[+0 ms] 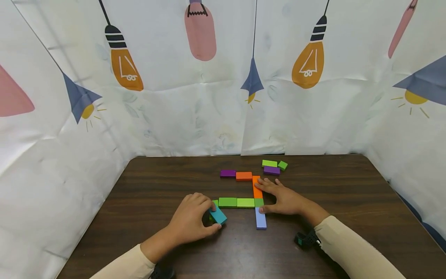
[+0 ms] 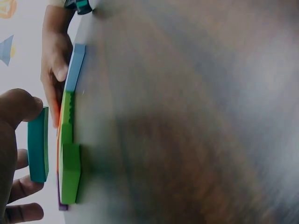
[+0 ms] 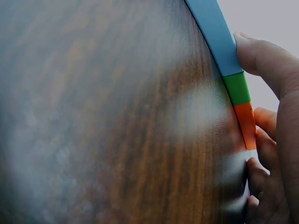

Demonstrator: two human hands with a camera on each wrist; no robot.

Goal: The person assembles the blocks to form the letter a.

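My left hand [image 1: 193,219] pinches a teal block [image 1: 218,216] between thumb and fingers, tilted over the left end of a row of blocks. In the left wrist view the teal block stands clear above a green block [image 2: 70,172]. That row continues with a green block [image 1: 227,202], a lime block [image 1: 245,203] and a small green block [image 1: 259,202]. My right hand [image 1: 283,197] lies spread, fingertips on a long orange block [image 1: 257,190] and thumb at a light blue block [image 1: 260,221]. In the right wrist view these two meet the small green block end to end.
A purple block [image 1: 228,174] and an orange block [image 1: 244,176] extend left from the long orange block's far end. Behind lie a lime block [image 1: 270,163], a purple block [image 1: 271,170] and a small green block [image 1: 282,165]. A printed curtain [image 1: 209,116] hangs behind the dark table [image 1: 146,186].
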